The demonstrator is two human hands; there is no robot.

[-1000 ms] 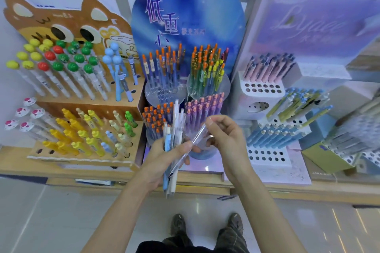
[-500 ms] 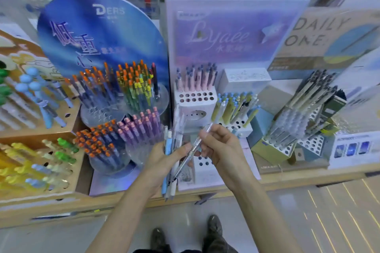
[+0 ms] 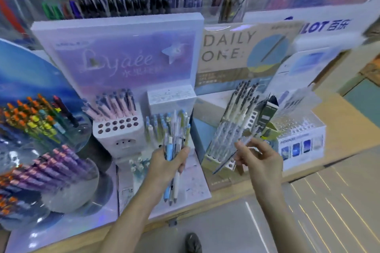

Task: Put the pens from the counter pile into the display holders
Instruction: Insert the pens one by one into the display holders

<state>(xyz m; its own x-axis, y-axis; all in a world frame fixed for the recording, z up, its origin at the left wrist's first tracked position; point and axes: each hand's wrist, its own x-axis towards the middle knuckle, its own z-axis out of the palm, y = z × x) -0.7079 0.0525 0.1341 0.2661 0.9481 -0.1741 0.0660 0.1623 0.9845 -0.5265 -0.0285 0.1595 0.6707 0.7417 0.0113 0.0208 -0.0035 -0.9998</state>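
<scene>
Pens (image 3: 169, 151), crowded display holders (image 3: 117, 136), wooden counter (image 3: 339, 127), grey floor (image 3: 216, 232)

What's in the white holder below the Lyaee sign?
The white holder has pink pens in its back rows; its front holes are empty. The pens' lower ends are hidden inside it.

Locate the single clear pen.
In the head view, right of centre: the right hand pinches the clear pen slantwise in front of the tilted white holder, right of the pen bundle.

Blur smears the clear pen (image 3: 225, 163); the left edge crops the round stand (image 3: 61, 197).
</scene>
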